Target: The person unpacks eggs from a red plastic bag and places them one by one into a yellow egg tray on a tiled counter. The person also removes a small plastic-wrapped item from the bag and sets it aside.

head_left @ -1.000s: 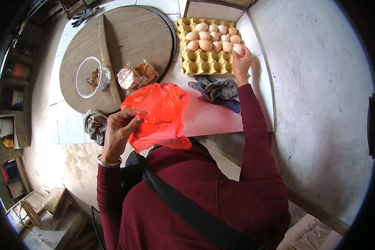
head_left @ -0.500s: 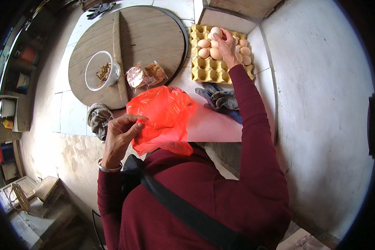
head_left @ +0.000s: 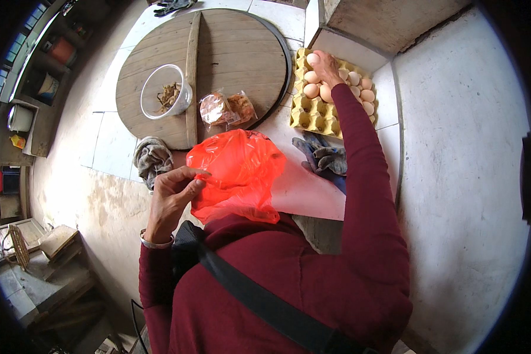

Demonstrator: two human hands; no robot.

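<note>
My left hand (head_left: 172, 200) pinches the edge of a thin red plastic bag (head_left: 239, 174), which hangs crumpled in front of my body. My right hand (head_left: 329, 69) reaches over a yellow egg tray (head_left: 301, 120) at the back right. Its fingertips are closed round a pale egg (head_left: 313, 59) at the tray's far left corner; the thumb is hard to see. Several other pale brown eggs (head_left: 311, 91) sit in the cups left of and below this hand, and more (head_left: 367, 95) to its right. The tray's near cups hold nothing.
A round wooden lid (head_left: 150, 56) bears a clear plastic tub (head_left: 184, 97) of dried bits and clear food packets (head_left: 240, 108). Dark work gloves (head_left: 330, 159) lie before the tray. A grey cloth (head_left: 152, 158) lies at the counter's left edge. A white wall (head_left: 460, 118) rises on the right.
The whole view has shifted, so the counter sits lower and further right. My right hand has moved the egg leftward over the tray, to its far left corner. My left hand keeps the bag.
</note>
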